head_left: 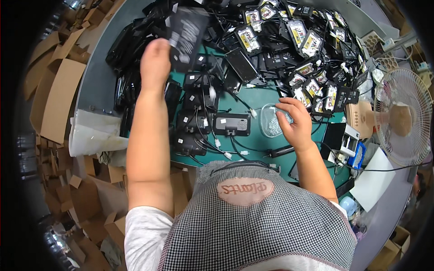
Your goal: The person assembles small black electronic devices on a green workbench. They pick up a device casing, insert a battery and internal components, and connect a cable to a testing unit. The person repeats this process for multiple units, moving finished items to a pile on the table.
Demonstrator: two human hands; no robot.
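Raised over the back left of the green mat [266,97], my left hand [156,65] grips a flat black rectangular panel [186,40] by its left edge. Motion smears the pale markings on the panel. My right hand [296,124] is at the right side of a clear plastic tub [262,123] of small silvery screws, thumb and fingers apart. Black rectangular housings [192,100] with cables and white plugs lie between my arms. One housing [231,124] lies flat nearer the tub. A black rod-shaped tool [281,151] rests below my right hand.
Many black units with yellow-and-white labels [312,43] are heaped at the back right. Stacked black panels [124,49] fill the back left. A fan [401,118] stands at the right, near a blue-rimmed tray [358,156]. Cardboard boxes [63,101] crowd the left side.
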